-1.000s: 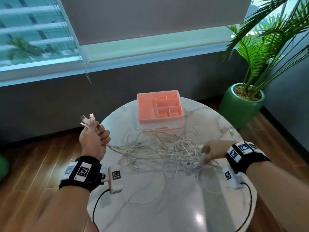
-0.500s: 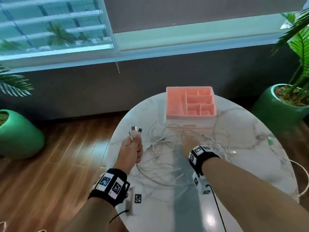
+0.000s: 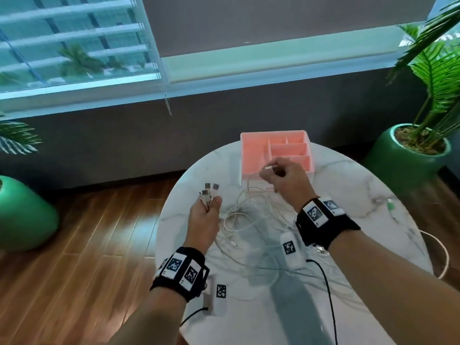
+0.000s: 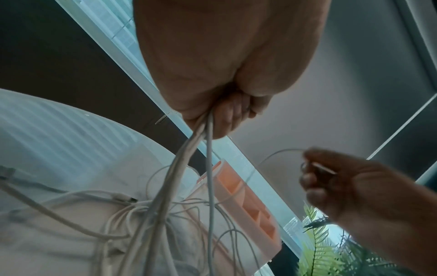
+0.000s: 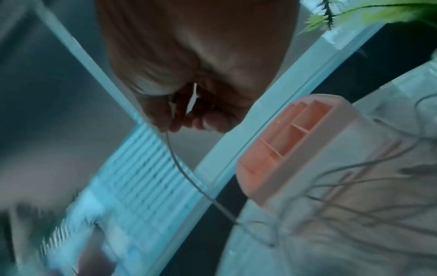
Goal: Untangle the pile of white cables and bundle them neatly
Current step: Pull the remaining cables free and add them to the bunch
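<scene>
A loose tangle of white cables (image 3: 249,220) lies on the round marble table (image 3: 348,257). My left hand (image 3: 206,212) is raised over the table's left edge and grips several cable ends, whose USB plugs (image 3: 210,191) stick up above the fingers. The gripped cords (image 4: 189,158) hang from the fist down into the pile. My right hand (image 3: 283,178) is lifted in front of the pink organiser (image 3: 263,148) and pinches one thin cable end (image 3: 267,168). That cord (image 5: 179,166) droops from the fingers toward the table.
The pink compartment box stands at the table's far edge. A potted palm (image 3: 413,148) stands to the right, and a green pot (image 3: 22,217) on the wooden floor to the left. One white cable (image 3: 440,255) hangs off the table's right edge. A window wall runs behind.
My right hand left the pile and rose in front of the pink box with one thin cable end pinched. The left hand kept its plugs. The head view shifted.
</scene>
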